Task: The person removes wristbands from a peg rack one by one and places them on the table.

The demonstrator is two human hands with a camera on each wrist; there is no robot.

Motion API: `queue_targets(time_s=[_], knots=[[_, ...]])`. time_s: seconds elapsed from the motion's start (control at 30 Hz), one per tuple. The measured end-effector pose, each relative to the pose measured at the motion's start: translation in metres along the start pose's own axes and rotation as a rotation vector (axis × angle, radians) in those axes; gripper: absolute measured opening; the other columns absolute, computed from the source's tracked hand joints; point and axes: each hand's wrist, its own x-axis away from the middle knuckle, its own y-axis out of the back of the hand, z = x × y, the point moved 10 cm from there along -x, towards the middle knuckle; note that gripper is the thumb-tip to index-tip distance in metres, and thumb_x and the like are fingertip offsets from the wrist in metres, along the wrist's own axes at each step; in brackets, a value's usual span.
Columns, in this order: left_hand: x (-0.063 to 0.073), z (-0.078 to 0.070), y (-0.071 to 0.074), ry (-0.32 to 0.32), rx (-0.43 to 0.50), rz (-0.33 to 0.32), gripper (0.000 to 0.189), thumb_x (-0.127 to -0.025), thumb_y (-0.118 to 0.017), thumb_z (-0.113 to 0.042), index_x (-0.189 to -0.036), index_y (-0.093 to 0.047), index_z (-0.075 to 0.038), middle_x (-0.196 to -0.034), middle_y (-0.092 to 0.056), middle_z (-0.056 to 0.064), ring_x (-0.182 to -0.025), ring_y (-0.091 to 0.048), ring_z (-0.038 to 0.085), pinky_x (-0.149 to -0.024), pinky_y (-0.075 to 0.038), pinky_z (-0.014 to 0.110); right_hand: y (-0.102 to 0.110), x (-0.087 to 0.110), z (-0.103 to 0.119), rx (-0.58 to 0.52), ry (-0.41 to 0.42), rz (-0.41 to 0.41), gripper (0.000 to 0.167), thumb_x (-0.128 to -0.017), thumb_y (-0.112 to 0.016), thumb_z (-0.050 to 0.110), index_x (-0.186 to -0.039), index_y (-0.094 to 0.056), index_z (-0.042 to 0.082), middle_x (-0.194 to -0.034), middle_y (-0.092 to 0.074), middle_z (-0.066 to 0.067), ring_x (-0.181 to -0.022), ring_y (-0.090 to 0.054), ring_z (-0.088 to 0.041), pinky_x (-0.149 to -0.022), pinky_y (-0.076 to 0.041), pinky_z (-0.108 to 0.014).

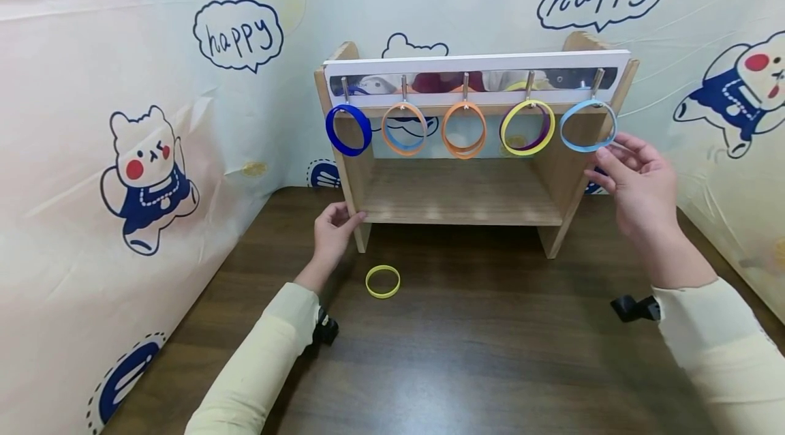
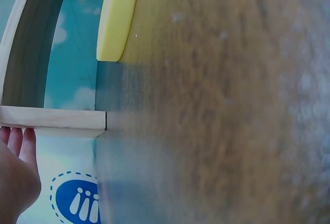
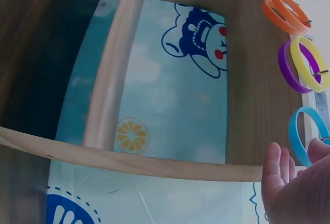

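Note:
My right hand (image 1: 647, 193) pinches the lower right edge of a light blue wristband (image 1: 579, 147) between thumb and forefinger. That band hangs from the rightmost hook of a wooden rack (image 1: 460, 193); in the right wrist view the hand's other fingers extend beside the rack's side panel. My left hand (image 1: 331, 234) grips the front edge of the rack's left side panel (image 2: 51, 118) low down, its thumb on the front and fingers at the outer face. On the table, near my left wrist, lies a yellow wristband (image 1: 383, 296).
Other hooks hold a dark blue band (image 1: 349, 151), an orange band with a light blue one (image 1: 401, 148), orange bands (image 1: 466, 154), and a yellow band (image 1: 504, 135) with a purple one (image 3: 285, 69). A brown table (image 1: 466, 346) lies beneath; printed cloth (image 1: 245, 128) surrounds it.

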Motion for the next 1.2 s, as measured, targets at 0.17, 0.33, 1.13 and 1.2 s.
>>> queue_targets(time_s=[0.17,0.33,1.13,1.2], knots=[[0.000,0.000,0.000,0.006,-0.005,0.008,0.035,-0.083,-0.079,-0.018,-0.110,-0.065,0.000,-0.107,-0.066,0.014,-0.097,-0.061,0.022,-0.082,-0.052,0.034,0.000,-0.001,0.003,0.013,0.005,-0.025,0.049,-0.079,-0.079,0.010,-0.124,-0.060,0.006,-0.108,-0.062,-0.008,-0.094,-0.066,-0.016,-0.069,-0.055,-0.025],[0.000,0.000,0.000,0.018,-0.011,0.012,0.035,-0.084,-0.079,-0.019,-0.110,-0.064,-0.001,-0.108,-0.066,0.013,-0.098,-0.060,0.022,-0.084,-0.052,0.037,-0.001,-0.001,0.006,0.013,0.008,-0.035,0.049,-0.079,-0.079,0.010,-0.124,-0.060,0.007,-0.108,-0.063,-0.007,-0.094,-0.065,-0.015,-0.069,-0.055,-0.025],[0.003,-0.009,-0.001,0.009,0.018,0.015,0.032,-0.084,-0.078,-0.011,-0.110,-0.065,0.002,-0.106,-0.066,0.017,-0.095,-0.061,0.020,-0.075,-0.053,0.025,-0.006,-0.001,0.018,-0.155,0.019,-0.016,0.045,-0.081,-0.076,0.001,-0.123,-0.059,0.004,-0.097,-0.066,-0.012,-0.079,-0.071,-0.021,-0.067,-0.056,-0.029],[0.003,-0.010,-0.001,0.013,0.021,0.016,0.034,-0.084,-0.078,-0.011,-0.111,-0.065,0.003,-0.106,-0.066,0.018,-0.095,-0.060,0.021,-0.074,-0.052,0.023,-0.006,-0.001,0.020,-0.146,0.016,-0.021,0.044,-0.081,-0.076,0.002,-0.122,-0.060,0.005,-0.098,-0.067,-0.011,-0.080,-0.071,-0.021,-0.068,-0.056,-0.028]])
